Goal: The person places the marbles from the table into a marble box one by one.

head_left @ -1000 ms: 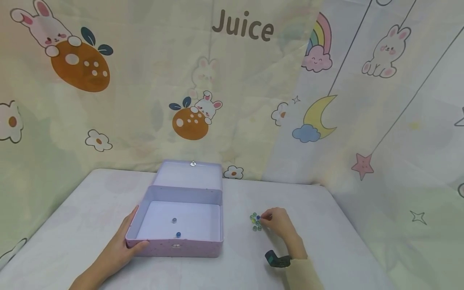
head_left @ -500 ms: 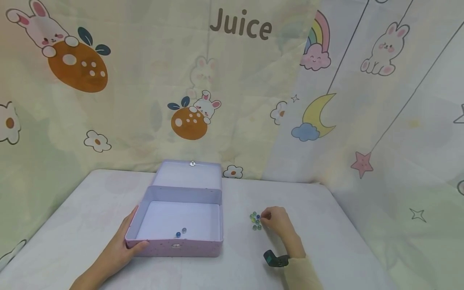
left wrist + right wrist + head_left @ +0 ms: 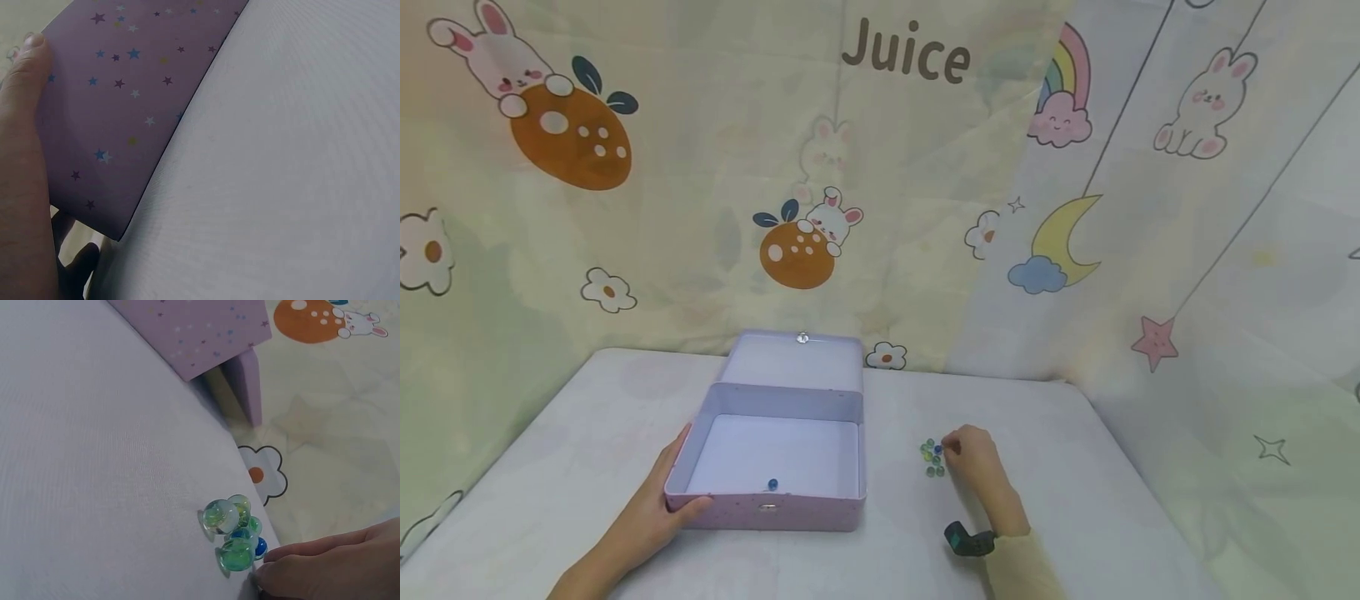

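White cloth lets the marbles (image 3: pixel 932 458) right of the box (image 3: pixel 775 508) roll; hard, slick glass, the right hand (image 3: pixel 973 458) pinches one by its sides, while the left hand (image 3: pixel 655 517) grips the box corner.

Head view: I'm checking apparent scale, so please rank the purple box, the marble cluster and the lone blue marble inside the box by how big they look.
1. purple box
2. marble cluster
3. blue marble

Sizes differ plainly, so nearness leaves no doubt.

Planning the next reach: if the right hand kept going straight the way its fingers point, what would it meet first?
The right hand would most likely meet the cluster of marbles at its fingertips; whether they already touch is unclear. The purple box lies farther along.
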The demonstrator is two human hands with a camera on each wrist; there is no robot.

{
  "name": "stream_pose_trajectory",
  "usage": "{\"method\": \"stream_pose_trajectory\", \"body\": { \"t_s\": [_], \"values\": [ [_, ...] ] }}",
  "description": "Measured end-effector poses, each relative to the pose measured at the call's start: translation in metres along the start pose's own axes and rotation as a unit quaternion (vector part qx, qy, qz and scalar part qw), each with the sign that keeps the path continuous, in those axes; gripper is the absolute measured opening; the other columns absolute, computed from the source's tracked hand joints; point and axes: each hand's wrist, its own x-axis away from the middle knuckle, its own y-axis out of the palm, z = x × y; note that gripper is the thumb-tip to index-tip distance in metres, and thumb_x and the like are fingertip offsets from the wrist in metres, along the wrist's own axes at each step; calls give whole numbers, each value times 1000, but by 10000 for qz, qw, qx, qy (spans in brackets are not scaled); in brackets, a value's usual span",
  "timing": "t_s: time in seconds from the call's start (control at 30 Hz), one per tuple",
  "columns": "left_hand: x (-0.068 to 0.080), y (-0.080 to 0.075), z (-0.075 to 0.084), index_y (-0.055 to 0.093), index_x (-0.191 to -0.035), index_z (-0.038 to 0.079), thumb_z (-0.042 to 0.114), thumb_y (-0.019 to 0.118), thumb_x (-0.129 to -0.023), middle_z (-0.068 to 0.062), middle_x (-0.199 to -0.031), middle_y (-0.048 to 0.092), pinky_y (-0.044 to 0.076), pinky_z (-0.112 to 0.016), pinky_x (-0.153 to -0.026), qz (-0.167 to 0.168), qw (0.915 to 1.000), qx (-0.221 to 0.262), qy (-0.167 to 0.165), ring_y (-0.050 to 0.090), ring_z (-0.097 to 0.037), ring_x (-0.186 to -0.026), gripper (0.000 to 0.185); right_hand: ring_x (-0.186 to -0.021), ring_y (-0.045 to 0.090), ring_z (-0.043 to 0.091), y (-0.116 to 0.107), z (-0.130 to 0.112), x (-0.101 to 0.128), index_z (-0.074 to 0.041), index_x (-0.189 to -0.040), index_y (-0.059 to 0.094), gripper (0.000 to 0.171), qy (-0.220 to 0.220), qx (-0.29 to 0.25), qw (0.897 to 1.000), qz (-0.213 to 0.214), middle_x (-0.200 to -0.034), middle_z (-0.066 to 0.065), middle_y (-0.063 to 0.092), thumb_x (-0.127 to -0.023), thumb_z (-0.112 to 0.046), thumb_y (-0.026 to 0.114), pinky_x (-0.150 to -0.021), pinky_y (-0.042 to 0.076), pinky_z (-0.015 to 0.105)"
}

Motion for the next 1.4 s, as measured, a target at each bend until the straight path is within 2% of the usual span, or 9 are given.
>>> {"method": "stream_pose_trajectory", "body": {
  "t_s": [0.07, 0.23, 0.3, 0.43, 0.5, 0.87, 1.03, 1.17, 1.4],
  "values": [
    [0, 0, -1, 1, -154, 29, 24, 72, -81, -19, -155, 17, 25, -74, -96, 17, 10000, 12, 20, 18, -30, -142, 102, -84, 63, 19, 0, 0, 0, -7, -92, 73, 12, -12, 14, 10000, 53, -87, 4, 67, -80, -5, 70, -77, 54, 35],
    [1, 0, -1, 3, -154, 26, 24, 72, -80, -20, -155, 18, 24, -74, -96, 73, 10000, 15, 56, 14, -1, -140, 101, -84, 63, 18, 1, 1, 0, -9, -92, 73, 12, -29, 62, 9998, 168, -86, 3, 67, -80, -6, 71, -78, 54, 34],
    [1, 0, -1, 2, -154, 26, 25, 72, -80, -20, -155, 17, 24, -74, -96, 56, 10000, 12, 39, 14, -7, -142, 101, -84, 63, 18, 1, 1, 0, -9, -92, 73, 13, -31, 43, 9998, 204, -87, 3, 68, -80, -6, 71, -78, 54, 34],
    [-1, -2, 1, 1, -154, 26, 25, 72, -80, -20, -155, 15, 24, -75, -95, -1, 10000, 17, 9, 19, -42, -140, 103, -86, 63, 19, -2, 1, 0, -9, -93, 73, 13, -48, 16, 9997, 244, -89, 4, 68, -81, -6, 70, -78, 54, 35],
    [-2, -2, 3, 0, -154, 25, 26, 72, -80, -20, -155, 15, 24, -76, -94, -26, 10000, -12, -22, 21, -52, -136, 103, -85, 63, 19, -5, 1, 0, -10, -94, 74, 13, -94, 4, 9996, 280, -89, 5, 69, -81, -7, 70, -78, 54, 35],
    [-2, -1, 3, 1, -154, 23, 24, 74, -80, -20, -156, 14, 25, -75, -94, -42, 10000, 20, 0, 22, -54, -133, 104, -86, 66, 18, -24, -15, 0, -11, -92, 74, 12, -573, -433, 9960, 539, -90, 4, 71, -82, -6, 70, -76, 56, 32],
    [-1, 0, 2, 1, -154, 22, 24, 74, -79, -22, -155, 15, 25, -76, -93, 5, 10000, 16, 12, 22, -55, -133, 104, -86, 66, 14, -35, -43, -4, -11, -93, 74, 11, -752, -952, 9926, 113, -90, 0, 70, -83, -9, 70, -73, 56, 27],
    [-1, 1, 3, 1, -154, 23, 25, 73, -80, -22, -155, 15, 25, -76, -93, -2, 10000, -34, -37, 22, -55, -134, 104, -86, 66, 13, -44, -72, -9, -12, -94, 75, 11, -1221, -1159, 9848, -430, -92, -1, 70, -85, -9, 69, -72, 56, 25],
    [0, -1, 4, -1, -154, 28, 27, 73, -80, -22, -155, 15, 26, -76, -93, -26, 9999, -98, -137, 22, -55, -135, 104, -85, 65, 9, -47, -120, -21, -10, -99, 75, 15, -2190, -1045, 9586, -1491, -93, -3, 71, -87, -14, 67, -71, 54, 20]
  ]
}}
